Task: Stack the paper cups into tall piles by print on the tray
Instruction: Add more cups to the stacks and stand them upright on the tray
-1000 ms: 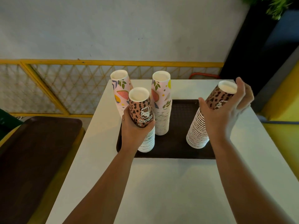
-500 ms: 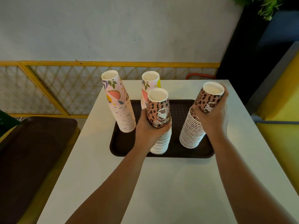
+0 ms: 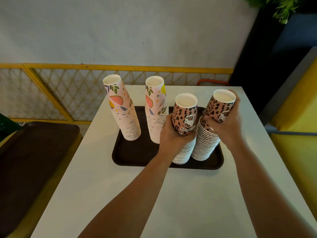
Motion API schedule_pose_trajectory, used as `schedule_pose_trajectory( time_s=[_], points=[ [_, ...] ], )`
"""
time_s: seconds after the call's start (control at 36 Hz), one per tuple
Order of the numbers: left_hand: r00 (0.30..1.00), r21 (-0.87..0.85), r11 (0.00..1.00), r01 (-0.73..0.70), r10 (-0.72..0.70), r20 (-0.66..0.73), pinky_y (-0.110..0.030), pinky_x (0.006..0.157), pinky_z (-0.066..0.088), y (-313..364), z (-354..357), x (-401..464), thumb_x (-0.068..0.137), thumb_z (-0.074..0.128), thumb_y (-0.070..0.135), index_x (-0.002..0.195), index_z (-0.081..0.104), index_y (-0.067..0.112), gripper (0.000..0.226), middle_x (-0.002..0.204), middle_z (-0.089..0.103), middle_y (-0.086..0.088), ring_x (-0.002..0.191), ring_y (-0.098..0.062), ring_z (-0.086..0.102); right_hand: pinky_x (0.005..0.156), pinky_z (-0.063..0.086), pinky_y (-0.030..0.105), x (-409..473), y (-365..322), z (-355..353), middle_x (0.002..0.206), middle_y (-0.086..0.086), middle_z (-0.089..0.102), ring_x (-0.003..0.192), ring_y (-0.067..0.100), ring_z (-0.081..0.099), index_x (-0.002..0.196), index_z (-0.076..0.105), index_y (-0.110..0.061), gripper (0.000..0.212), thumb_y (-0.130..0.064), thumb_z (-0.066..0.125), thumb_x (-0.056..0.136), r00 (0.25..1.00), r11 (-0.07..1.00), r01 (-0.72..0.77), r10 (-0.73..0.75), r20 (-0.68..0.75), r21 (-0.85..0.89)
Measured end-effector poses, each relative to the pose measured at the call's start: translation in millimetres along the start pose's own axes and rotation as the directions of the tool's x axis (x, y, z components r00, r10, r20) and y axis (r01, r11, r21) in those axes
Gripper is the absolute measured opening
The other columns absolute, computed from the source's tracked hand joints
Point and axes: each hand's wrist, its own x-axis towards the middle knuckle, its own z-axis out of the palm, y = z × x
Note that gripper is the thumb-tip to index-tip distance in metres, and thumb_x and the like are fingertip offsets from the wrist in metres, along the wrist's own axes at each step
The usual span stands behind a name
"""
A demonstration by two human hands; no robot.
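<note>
A dark brown tray (image 3: 137, 157) lies on a white table and carries several tall piles of upside-down paper cups. Two pink fruit-print piles stand at its back: one at the left (image 3: 123, 115), one in the middle (image 3: 155, 114). Two leopard-print piles stand side by side at the right, nearly touching. My left hand (image 3: 173, 136) grips the left leopard pile (image 3: 186, 117) around its upper cups. My right hand (image 3: 226, 124) wraps the top of the right leopard pile (image 3: 205, 145), which leans slightly left.
The white table (image 3: 188, 194) reaches toward me in front of the tray. A second dark tray (image 3: 34, 152) rests on a yellow surface at the left. A yellow lattice fence (image 3: 68, 93) runs behind, and a yellow seat (image 3: 298, 134) sits at the right.
My left hand has carried its leopard pile rightward from beside the fruit piles to next to the right leopard pile. My right hand has closed further around its pile's top.
</note>
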Motion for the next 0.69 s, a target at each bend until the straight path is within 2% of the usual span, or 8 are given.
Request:
schedule_pose_trajectory(
  time_s=[0.19,0.25,0.33,0.39,0.5,0.56,0.64,0.69],
  points=[
    [0.997,0.023,0.997,-0.070,0.070,0.016,-0.020,0.095,0.045,-4.3,-6.2,-7.4,0.064,0.084,0.025,0.131,0.032,0.027,0.085,0.130,0.049,0.008,0.116,-0.006,0.049,0.091,0.044,0.032,-5.0,1.6,0.4,0.135,-0.001,0.048,0.121,0.013,0.047,0.144,0.018,-0.025,0.095,-0.021,0.078,0.070,1.000,1.000,-0.009,0.009,0.001,0.023],
    [0.994,0.062,0.992,-0.111,0.111,0.002,-0.012,0.097,0.039,-6.3,-11.1,-14.1,0.064,0.084,0.030,0.137,0.028,0.025,0.092,0.138,0.043,0.005,0.123,-0.006,0.043,0.099,0.042,0.035,-16.2,4.8,2.7,0.143,-0.002,0.039,0.129,0.012,0.041,0.145,0.016,-0.027,0.095,-0.033,0.076,0.072,0.998,0.996,-0.022,0.026,-0.049,0.084],
    [0.988,0.156,0.977,-0.148,0.152,-0.017,-0.001,0.095,0.026,-10.2,-19.0,-24.0,0.065,0.081,0.038,0.142,0.022,0.021,0.099,0.146,0.034,0.001,0.132,-0.009,0.035,0.104,0.032,0.031,-43.3,13.6,10.8,0.149,-0.002,0.027,0.133,0.006,0.029,0.146,0.015,-0.025,0.091,-0.059,0.061,0.076,0.987,0.991,-0.058,0.075,-0.145,0.121],
    [0.988,0.191,0.970,-0.148,0.153,-0.013,-0.009,0.103,0.026,-16.3,-22.6,-27.1,0.066,0.081,0.037,0.144,0.020,0.018,0.101,0.149,0.029,-0.001,0.136,-0.013,0.032,0.108,0.029,0.033,-61.0,25.4,19.6,0.151,-0.002,0.022,0.134,0.004,0.025,0.147,0.015,-0.023,0.089,-0.065,0.049,0.075,0.982,0.983,-0.108,0.129,-0.140,0.150],
    [0.996,0.244,0.966,-0.086,0.087,0.008,-0.035,0.111,0.034,-36.1,-24.4,-29.1,0.067,0.082,0.032,0.144,0.020,0.018,0.100,0.148,0.029,-0.003,0.136,-0.018,0.032,0.108,0.034,0.050,-81.1,46.1,39.4,0.148,-0.001,0.024,0.136,0.015,0.031,0.146,0.016,-0.023,0.081,-0.044,0.057,0.080,0.979,0.969,-0.190,0.200,-0.046,0.157],
    [0.998,0.269,0.961,-0.066,0.058,0.035,-0.030,0.108,0.036,-47.4,-19.8,-30.9,0.066,0.081,0.033,0.142,0.024,0.017,0.097,0.145,0.035,-0.004,0.134,-0.018,0.036,0.107,0.035,0.046,-85.6,49.3,46.7,0.148,0.003,0.026,0.134,0.019,0.033,0.147,0.015,-0.019,0.088,-0.031,0.064,0.074,0.976,0.969,-0.208,0.214,-0.034,0.135],
    [0.998,0.262,0.964,-0.039,0.025,0.057,-0.018,0.100,0.038,-63.0,-9.0,-31.8,0.066,0.080,0.038,0.139,0.029,0.014,0.092,0.140,0.041,-0.002,0.130,-0.016,0.041,0.100,0.031,0.030,-87.0,54.6,57.9,0.149,0.004,0.027,0.135,0.021,0.030,0.147,0.014,-0.018,0.096,-0.034,0.068,0.069,0.967,0.966,-0.238,0.245,-0.073,0.099],
    [0.999,0.243,0.970,-0.032,0.021,0.050,-0.013,0.097,0.037,-70.5,-2.6,-30.6,0.067,0.078,0.041,0.137,0.032,0.014,0.088,0.137,0.044,-0.001,0.129,-0.014,0.042,0.099,0.030,0.029,-86.5,58.9,64.1,0.149,0.003,0.028,0.135,0.020,0.030,0.147,0.014,-0.019,0.099,-0.036,0.071,0.068,0.961,0.965,-0.246,0.256,-0.108,0.096]
  ],
)
